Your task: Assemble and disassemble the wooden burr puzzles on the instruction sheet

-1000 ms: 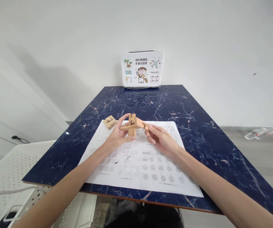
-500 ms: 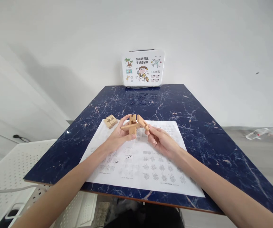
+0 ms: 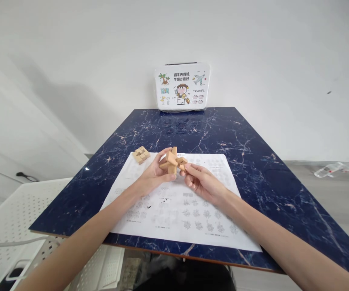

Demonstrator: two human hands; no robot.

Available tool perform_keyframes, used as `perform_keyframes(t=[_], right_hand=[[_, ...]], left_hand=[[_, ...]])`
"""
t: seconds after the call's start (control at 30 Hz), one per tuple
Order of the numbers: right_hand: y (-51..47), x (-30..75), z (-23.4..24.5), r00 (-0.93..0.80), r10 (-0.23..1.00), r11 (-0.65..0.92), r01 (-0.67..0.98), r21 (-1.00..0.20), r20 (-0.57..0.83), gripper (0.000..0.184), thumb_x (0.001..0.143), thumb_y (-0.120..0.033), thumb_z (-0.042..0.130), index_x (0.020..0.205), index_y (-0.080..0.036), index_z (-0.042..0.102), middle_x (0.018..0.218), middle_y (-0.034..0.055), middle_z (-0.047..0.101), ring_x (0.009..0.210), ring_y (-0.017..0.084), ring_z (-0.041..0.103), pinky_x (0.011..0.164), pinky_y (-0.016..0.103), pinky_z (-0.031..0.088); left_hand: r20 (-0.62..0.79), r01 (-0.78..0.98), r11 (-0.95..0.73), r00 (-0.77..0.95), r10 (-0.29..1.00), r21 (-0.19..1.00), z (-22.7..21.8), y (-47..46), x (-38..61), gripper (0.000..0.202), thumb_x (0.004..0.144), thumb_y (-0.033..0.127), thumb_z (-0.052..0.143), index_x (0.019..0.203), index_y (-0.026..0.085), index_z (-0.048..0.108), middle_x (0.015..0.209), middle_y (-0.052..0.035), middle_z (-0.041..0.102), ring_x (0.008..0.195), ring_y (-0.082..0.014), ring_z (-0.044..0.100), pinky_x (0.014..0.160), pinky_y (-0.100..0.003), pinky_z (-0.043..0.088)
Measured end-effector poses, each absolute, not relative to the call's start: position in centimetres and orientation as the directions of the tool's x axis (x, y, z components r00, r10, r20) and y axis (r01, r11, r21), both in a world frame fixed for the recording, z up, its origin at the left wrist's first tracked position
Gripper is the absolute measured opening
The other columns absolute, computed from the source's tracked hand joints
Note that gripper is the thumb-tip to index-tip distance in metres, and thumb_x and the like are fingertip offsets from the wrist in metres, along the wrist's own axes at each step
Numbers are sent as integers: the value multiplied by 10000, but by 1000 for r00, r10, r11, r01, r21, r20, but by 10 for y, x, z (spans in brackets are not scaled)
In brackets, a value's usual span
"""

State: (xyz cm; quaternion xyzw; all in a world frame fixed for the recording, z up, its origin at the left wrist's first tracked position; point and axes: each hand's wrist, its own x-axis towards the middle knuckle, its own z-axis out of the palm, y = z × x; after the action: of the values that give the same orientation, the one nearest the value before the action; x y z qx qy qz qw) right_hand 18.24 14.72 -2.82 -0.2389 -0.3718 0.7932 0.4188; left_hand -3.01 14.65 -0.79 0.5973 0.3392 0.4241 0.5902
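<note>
Interlocking wooden puzzle pieces [image 3: 172,158] cross each other just above the paper, with dark marks on some faces. My left hand [image 3: 158,169] is closed around their left side, thumb at the lower front. My right hand [image 3: 199,178] pinches the right end of a wooden puzzle piece [image 3: 181,162] that touches the others. How far the pieces fit into each other is hidden by the fingers. Beneath both hands lies a white instruction sheet [image 3: 174,218] printed with small grey diagrams.
A small pale wooden block puzzle [image 3: 141,155] lies by the sheet's upper left corner. The blue marbled table [image 3: 210,133] bears a white cartoon-printed case [image 3: 182,87] against the wall. White perforated furniture [image 3: 25,206] stands left; a clear plastic bottle [image 3: 328,170] lies on the floor at right.
The wooden pieces have been turned between my hands, and the right piece now sits closer against the others. My right hand has moved slightly left. Both hands keep their grip.
</note>
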Motion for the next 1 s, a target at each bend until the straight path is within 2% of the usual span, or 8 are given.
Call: perform_keyframes(t=[0.13, 0.23, 0.33, 0.5, 0.67, 0.83, 1.0], right_hand=[[145, 185, -25, -511, 859, -268, -408, -873, -25, 325, 896, -485, 804, 957, -195, 670, 859, 26, 691, 549, 85, 550, 524, 265, 450], [144, 185, -25, -478, 878, -157, -343, -926, 28, 351, 915, -532, 765, 1003, -211, 655, 851, 28, 707, 540, 110, 589, 533, 301, 446], [143, 184, -26, -451, 891, -99, -307, -946, 54, 366, 923, -552, 745, 1008, -215, 629, 825, 24, 707, 532, 127, 614, 535, 319, 453], [143, 182, -29, -458, 888, -121, -312, -942, 37, 341, 918, -532, 750, 975, -220, 626, 796, 28, 704, 541, 135, 601, 549, 334, 452], [141, 180, -27, -450, 893, -149, -355, -923, 29, 307, 915, -503, 758, 957, -215, 659, 800, 38, 695, 617, 147, 604, 598, 334, 450], [137, 179, -25, -456, 889, -159, -368, -916, 29, 285, 923, -484, 753, 975, -217, 669, 825, 47, 695, 643, 153, 590, 627, 344, 449], [137, 180, -26, -451, 892, -162, -365, -917, 22, 312, 909, -500, 768, 981, -209, 684, 816, 32, 690, 617, 135, 566, 602, 323, 409]], left_hand=[[171, -6, -184, 403, 899, 983, -6, 144, -29, 987, 744, 275, 925, 1555, 379, 372, 1330, -88, 670, 1221, -290, 681, 1053, -467, 540], [189, 127, -248, 359, 914, 960, -3, 140, -29, 1002, 717, 255, 945, 1545, 359, 390, 1310, -85, 699, 1277, -313, 658, 1128, -494, 480], [181, 192, -260, 353, 918, 946, 1, 135, -28, 996, 724, 274, 945, 1545, 351, 385, 1359, -102, 702, 1266, -329, 674, 1129, -519, 476], [231, 213, -313, 339, 912, 926, 1, 134, -26, 979, 712, 302, 952, 1527, 337, 410, 1325, -102, 724, 1228, -330, 696, 1100, -525, 508], [361, 290, -429, 259, 896, 855, -4, 138, -28, 947, 629, 312, 988, 1446, 309, 508, 1423, -119, 639, 1293, -353, 633, 1092, -530, 516], [412, 294, -482, 271, 870, 825, -8, 138, -29, 929, 636, 325, 979, 1436, 293, 507, 1358, -117, 657, 1279, -350, 632, 1117, -543, 490], [438, 302, -519, 299, 848, 799, -9, 139, -33, 925, 669, 344, 966, 1454, 289, 480, 1319, -109, 666, 1225, -323, 651, 1093, -511, 501]])
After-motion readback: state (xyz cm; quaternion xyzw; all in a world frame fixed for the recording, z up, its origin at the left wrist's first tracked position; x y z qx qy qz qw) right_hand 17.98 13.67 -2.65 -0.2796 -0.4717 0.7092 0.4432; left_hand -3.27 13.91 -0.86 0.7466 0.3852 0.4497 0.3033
